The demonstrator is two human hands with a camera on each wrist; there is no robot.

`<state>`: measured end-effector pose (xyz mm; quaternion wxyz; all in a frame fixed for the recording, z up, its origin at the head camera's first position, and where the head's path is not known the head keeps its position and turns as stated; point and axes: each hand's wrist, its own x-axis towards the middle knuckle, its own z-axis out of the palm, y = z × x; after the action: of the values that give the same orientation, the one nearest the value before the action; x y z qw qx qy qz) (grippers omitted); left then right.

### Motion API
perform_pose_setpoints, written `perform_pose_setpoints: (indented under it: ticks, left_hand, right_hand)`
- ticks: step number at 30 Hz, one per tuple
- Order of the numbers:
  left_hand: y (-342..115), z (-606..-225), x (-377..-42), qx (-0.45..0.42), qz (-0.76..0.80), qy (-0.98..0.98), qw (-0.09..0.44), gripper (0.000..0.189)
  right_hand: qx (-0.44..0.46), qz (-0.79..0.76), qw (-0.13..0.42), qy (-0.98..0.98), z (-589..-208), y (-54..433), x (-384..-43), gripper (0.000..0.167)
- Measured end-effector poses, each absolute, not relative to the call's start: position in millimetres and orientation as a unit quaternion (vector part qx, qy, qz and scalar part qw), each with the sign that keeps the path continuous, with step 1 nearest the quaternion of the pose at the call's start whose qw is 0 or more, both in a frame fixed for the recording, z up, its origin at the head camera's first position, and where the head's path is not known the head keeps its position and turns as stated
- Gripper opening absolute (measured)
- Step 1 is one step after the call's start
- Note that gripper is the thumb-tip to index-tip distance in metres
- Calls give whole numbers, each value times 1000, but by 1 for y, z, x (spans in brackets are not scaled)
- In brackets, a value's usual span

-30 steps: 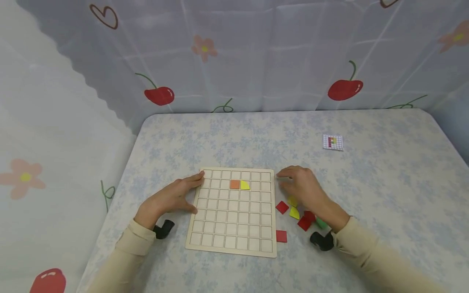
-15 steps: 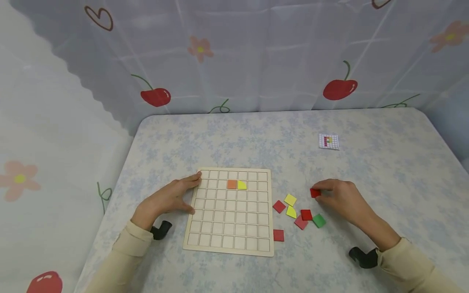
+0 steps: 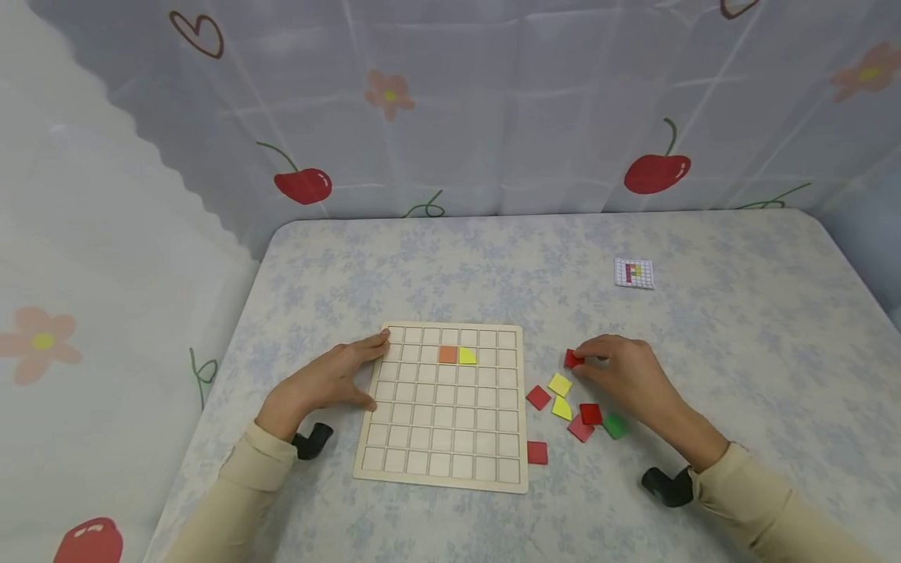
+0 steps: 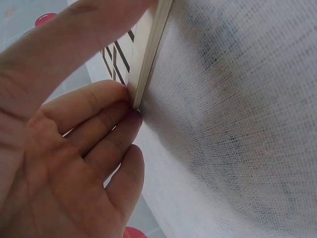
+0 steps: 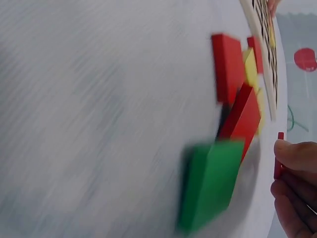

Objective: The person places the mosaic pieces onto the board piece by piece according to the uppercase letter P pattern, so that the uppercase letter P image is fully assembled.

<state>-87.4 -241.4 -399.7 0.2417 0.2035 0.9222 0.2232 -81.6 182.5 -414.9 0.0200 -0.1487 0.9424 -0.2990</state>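
My right hand (image 3: 629, 375) pinches a red square tile (image 3: 572, 359) between thumb and fingertips, to the right of the board. In the right wrist view the red tile (image 5: 279, 153) shows edge-on in the grip. A pale wooden grid board (image 3: 443, 469) lies flat on the table. Set in its second row are an orange square tile (image 3: 448, 355) and a yellow quarter-round tile (image 3: 467, 356), side by side. My left hand (image 3: 327, 385) rests against the board's left edge, thumb and fingers spread; in the left wrist view the fingertips touch the board's side (image 4: 141, 74).
Right of the board lie loose tiles: a yellow square (image 3: 560, 384), a yellow quarter-round (image 3: 561, 407), a green tile (image 3: 615, 426) and several red ones, including one (image 3: 538, 453) against the board's edge. Farther back lies a small grid card (image 3: 634, 274) with a coloured pattern.
My right hand has moved right from beside the board, over the loose tiles, then back left a little with the red tile in its fingers. The left hand stays at the board's edge.
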Motion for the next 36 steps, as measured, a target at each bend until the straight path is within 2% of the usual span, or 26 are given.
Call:
perform_pose_setpoints:
  ticks: [16,21,36]
  left_hand:
    - [-240,-400,-88,197,226,924,237,97]
    - [-240,-401,-88,193,227,923,243,97]
    - [-240,-399,-86,197,233,922,239,96]
  right_hand:
    - [-208,-370,62,903,-417,71,-110,19]
    - [-241,-373,56,894,-420,42,-110,17]
    - [-263,-339,63,901,-424,1,-114,9]
